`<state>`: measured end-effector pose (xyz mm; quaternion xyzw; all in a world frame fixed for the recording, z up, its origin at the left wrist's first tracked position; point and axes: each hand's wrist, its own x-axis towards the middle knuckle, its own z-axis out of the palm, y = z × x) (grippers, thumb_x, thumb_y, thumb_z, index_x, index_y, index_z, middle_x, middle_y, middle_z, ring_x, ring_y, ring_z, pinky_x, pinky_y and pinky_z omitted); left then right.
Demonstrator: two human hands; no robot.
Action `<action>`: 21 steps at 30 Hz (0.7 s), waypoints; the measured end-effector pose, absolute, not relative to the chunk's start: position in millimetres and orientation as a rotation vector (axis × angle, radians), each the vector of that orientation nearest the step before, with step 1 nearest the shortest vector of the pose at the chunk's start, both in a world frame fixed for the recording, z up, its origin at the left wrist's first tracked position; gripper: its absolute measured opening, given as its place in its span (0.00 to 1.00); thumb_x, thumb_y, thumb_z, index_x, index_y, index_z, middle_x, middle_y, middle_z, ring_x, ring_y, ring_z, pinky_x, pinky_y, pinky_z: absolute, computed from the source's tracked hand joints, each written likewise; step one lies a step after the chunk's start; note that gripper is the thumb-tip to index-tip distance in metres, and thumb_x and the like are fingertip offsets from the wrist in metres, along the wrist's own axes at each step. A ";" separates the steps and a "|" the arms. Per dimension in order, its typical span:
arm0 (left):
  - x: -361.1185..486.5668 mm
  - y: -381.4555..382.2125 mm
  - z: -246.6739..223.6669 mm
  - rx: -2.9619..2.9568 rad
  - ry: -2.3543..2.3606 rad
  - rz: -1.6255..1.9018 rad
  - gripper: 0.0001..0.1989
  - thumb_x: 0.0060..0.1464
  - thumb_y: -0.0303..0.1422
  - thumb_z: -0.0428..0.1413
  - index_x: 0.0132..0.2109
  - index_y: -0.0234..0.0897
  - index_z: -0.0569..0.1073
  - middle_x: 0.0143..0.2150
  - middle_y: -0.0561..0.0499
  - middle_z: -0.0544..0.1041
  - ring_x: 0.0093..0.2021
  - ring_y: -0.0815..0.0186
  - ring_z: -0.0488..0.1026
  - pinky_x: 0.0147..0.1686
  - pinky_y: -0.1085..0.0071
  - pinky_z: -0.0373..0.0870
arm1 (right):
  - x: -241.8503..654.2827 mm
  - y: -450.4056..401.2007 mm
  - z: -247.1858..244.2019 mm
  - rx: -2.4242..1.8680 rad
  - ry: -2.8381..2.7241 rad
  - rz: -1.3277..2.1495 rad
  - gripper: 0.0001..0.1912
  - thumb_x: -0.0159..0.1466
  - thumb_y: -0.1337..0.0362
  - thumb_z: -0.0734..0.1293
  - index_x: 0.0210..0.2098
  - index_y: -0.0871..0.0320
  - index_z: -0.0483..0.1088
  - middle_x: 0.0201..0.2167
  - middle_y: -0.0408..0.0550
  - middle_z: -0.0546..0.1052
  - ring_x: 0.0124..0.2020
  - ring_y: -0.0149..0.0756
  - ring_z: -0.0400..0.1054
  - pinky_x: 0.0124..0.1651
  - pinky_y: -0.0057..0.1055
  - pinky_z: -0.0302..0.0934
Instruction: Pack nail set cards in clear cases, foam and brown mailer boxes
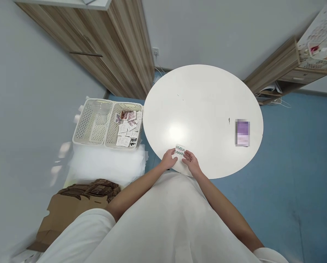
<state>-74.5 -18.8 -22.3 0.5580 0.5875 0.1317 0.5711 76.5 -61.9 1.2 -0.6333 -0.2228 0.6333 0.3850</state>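
Note:
A small pale card-like pack [180, 149] with two rows of shiny green oval pieces is at the near edge of the round white table [204, 95]. My left hand [169, 159] has its fingertips on the pack's left edge, thumb bent in below it. At the right edge, the fingers of my right hand [192, 163] touch the pack, with the thumb pointing inward. The pack is held between both hands, just above or on the tabletop; I cannot tell which.
A blurred purple-and-pink item [242, 133] lies at the table's right. To the left stand a white basket [106, 126] holding a clear container and another basket [138, 137] with several printed cards. Folded brown cardboard [67, 208] is at lower left, beside a wooden cabinet [119, 40] farther back.

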 end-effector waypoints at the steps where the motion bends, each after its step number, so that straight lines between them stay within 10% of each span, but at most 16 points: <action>1: -76.7 -17.9 -23.8 1.305 1.379 0.325 0.28 0.46 0.26 0.52 0.56 0.35 0.59 0.55 0.43 0.63 0.52 0.62 0.63 0.50 0.66 0.60 | 73.2 -59.3 0.6 -1.608 -0.572 1.615 0.32 0.48 0.64 0.69 0.52 0.53 0.59 0.57 0.50 0.59 0.56 0.40 0.56 0.55 0.38 0.54; 21: -163.9 59.0 -29.9 1.072 1.527 0.651 0.27 0.44 0.23 0.51 0.54 0.35 0.61 0.55 0.43 0.64 0.52 0.62 0.63 0.51 0.63 0.61 | -14.8 39.1 -11.7 -1.453 -0.641 1.665 0.32 0.47 0.66 0.68 0.51 0.51 0.58 0.56 0.49 0.61 0.55 0.40 0.57 0.56 0.42 0.53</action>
